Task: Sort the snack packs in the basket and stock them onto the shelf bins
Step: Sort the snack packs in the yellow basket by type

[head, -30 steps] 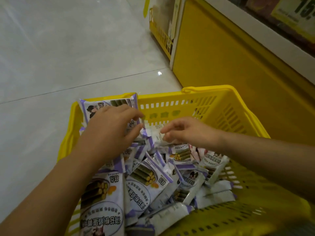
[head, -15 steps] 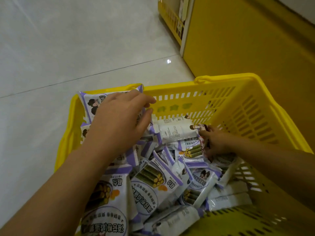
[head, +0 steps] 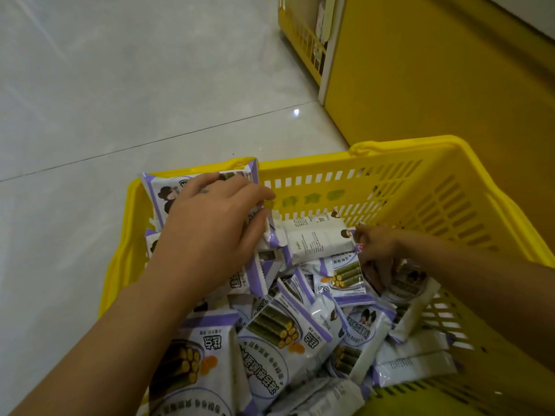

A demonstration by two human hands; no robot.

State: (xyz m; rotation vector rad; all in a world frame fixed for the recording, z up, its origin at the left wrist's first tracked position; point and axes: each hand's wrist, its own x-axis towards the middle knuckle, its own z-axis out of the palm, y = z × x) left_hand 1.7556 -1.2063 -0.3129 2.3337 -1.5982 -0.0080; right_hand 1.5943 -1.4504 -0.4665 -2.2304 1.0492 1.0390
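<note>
A yellow plastic basket [head: 405, 147] stands on the floor, holding several white-and-purple snack packs [head: 279, 340] printed with green rolls. My left hand [head: 216, 232] lies over a stack of packs [head: 156, 190] leaning in the basket's far left corner, fingers and thumb curled round the top ones. A white pack [head: 318, 238] lies back side up between my hands. My right hand [head: 375, 250] reaches down into the pile at the right, its fingers curled round a pack with a pink edge [head: 360, 247]; most of that pack is hidden.
Grey floor tiles [head: 120, 85] spread to the left and beyond the basket. A yellow shelf base panel [head: 435, 70] rises right behind the basket, with a yellow wire rack [head: 300, 37] at its far end.
My right hand has moved from the middle of the basket to the right and dipped into the packs. My left hand has stayed on the corner stack.
</note>
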